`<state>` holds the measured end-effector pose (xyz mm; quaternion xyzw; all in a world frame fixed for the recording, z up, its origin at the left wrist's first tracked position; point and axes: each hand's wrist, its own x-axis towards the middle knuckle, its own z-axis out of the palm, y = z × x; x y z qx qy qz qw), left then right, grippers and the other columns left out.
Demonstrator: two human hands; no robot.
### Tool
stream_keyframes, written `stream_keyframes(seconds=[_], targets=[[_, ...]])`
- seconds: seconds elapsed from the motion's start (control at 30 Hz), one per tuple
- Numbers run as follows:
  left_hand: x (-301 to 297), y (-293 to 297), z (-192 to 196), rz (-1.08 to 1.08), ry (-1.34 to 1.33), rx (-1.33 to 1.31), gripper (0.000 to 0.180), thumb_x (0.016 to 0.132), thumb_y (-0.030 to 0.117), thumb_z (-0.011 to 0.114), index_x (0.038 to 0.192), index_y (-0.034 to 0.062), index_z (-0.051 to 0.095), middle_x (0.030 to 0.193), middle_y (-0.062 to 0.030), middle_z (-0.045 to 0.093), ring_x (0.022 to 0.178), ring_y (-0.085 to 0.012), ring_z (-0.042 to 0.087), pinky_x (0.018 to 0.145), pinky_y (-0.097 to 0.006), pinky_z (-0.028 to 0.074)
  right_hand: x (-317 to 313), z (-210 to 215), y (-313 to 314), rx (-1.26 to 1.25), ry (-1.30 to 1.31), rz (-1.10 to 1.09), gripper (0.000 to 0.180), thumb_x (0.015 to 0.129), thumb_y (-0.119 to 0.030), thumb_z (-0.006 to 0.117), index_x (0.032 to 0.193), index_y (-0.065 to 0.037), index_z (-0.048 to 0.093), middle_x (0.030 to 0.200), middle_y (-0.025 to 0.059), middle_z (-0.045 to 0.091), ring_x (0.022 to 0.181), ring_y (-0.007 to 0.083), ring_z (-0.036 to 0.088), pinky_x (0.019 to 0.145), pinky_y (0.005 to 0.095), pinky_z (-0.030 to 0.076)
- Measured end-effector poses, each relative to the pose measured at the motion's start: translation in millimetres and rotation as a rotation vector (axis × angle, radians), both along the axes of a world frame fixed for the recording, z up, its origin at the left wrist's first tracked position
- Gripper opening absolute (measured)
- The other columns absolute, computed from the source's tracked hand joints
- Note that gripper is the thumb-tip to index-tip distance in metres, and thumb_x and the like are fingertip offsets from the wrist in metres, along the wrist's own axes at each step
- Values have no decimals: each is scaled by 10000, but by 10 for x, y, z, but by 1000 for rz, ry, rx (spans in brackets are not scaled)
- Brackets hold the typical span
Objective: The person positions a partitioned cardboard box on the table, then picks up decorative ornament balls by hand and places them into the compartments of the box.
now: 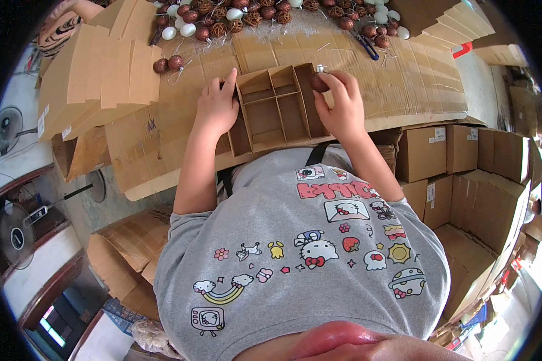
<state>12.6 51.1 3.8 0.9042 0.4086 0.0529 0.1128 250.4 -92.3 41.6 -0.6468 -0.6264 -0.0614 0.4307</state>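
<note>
1. A flattened cardboard sheet (pixel 403 78) covered the work table.
2. A leaning stack of cartons (pixel 102 75) stood at the sheet's left.
3. A pile of brown, white and woven balls (pixel 253 19) spread along the far side.
4. The divided cardboard box (pixel 263 118) lay at the sheet's near edge, between both hands, in front of the person.
5. The left hand (pixel 218 107) touched the box's left wall; whether it gripped that wall, I could not tell.
6. The right hand (pixel 344 101) was pinched around a ball above the box's right side.
7. Blue-handled pliers (pixel 369 50) lay beside the pile.
8. The held brown ball (pixel 319 83) had a silvery cap.
</note>
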Motion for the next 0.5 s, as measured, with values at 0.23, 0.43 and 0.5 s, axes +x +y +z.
stream_keyframes(seconds=[0.23,0.43,0.5], targets=[[-5,-24,-43,13,-16,45,702,815,157,594,1451,199,299,1235,-168,446,1102,-365,491,927,-488,429,-66,-141,-27,-368,-187,-47,394,713,-128,659,1102,-102,601,1022,98,574,987,303,544,830,421,466],[-11,0,-40,5,-47,42,689,813,156,591,1442,196,312,1201,-167,460,1074,-367,500,918,-481,439,-62,-136,-129,-473,-216,55,409,715,-108,624,1123,-88,604,1023,90,578,1041,286,538,862,407,470],[-9,-5,-41,6,-60,33,684,814,155,589,1440,196,317,1190,-168,465,1069,-366,501,919,-477,440,-69,-107,-164,-507,-219,65,411,710,-97,623,1120,-83,598,1019,90,578,1047,287,538,864,409,472]])
